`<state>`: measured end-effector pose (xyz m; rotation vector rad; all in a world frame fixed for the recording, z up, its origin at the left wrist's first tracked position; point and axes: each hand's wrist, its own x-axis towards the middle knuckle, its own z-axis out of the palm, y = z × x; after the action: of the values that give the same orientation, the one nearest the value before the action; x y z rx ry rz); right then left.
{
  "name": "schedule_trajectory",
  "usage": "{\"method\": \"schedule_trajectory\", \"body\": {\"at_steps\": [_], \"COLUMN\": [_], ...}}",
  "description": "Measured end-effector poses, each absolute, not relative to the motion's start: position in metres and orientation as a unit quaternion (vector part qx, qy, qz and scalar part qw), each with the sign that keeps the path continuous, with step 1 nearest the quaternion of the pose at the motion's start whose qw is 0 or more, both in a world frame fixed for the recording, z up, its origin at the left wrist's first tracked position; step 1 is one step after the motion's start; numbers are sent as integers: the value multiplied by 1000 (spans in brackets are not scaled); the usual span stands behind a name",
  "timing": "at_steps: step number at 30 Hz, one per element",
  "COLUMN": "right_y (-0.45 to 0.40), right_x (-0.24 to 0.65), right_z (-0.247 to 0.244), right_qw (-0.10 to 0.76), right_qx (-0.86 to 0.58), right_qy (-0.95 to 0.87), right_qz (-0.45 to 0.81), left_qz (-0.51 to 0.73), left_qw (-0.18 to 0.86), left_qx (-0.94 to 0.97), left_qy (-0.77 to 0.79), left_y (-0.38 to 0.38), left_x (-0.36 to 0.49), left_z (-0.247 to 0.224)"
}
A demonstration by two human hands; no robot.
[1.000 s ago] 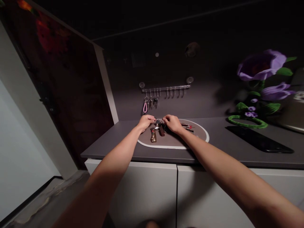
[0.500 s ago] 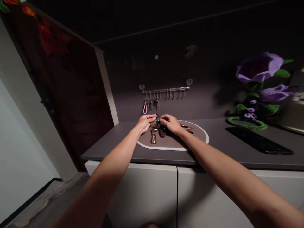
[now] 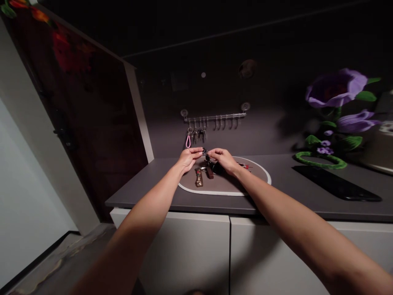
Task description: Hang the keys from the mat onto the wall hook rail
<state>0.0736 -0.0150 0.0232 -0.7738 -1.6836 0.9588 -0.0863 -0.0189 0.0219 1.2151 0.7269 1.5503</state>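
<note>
Over the oval mat (image 3: 202, 191), my left hand (image 3: 186, 159) pinches a small key ring (image 3: 204, 152) with a dark piece hanging from it. From the other side, the fingertips of my right hand (image 3: 225, 161) close on the same ring; its fine detail is too small to make out. Below my hands lie a brown patterned key fob (image 3: 199, 178) and a dark reddish-brown piece (image 3: 210, 172). A black item (image 3: 217, 168) sits partly hidden under my right hand, and a red-tipped thin tool (image 3: 246, 166) shows behind that wrist.
On the wall, a clear hook rail (image 3: 216, 117) carries several keys (image 3: 202, 133) and a pink loop (image 3: 188, 141) on its left hooks. To the right are a black phone-like slab (image 3: 336, 183) and purple fabric flowers (image 3: 337, 90) with a green ring base (image 3: 321, 164). The counter's front edge (image 3: 184, 207) runs below my forearms.
The dark piece under the ring has swung from hanging straight down to tilting toward my right fingers. Both hands stay in nearly the same place.
</note>
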Motion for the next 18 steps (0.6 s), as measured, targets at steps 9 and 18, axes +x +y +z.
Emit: {"method": "schedule_trajectory", "body": {"at_steps": [9, 18], "right_y": [-11, 1], "right_x": [78, 82], "right_z": [26, 25], "right_qw": [539, 578], "right_qx": [-321, -292], "right_qy": [-697, -710], "right_qz": [348, 276], "left_qz": [626, 559], "left_qw": [445, 375], "left_qx": [547, 634], "left_qy": [333, 382], "left_y": [-20, -27], "left_x": [-86, -81], "left_z": [21, 17]}}
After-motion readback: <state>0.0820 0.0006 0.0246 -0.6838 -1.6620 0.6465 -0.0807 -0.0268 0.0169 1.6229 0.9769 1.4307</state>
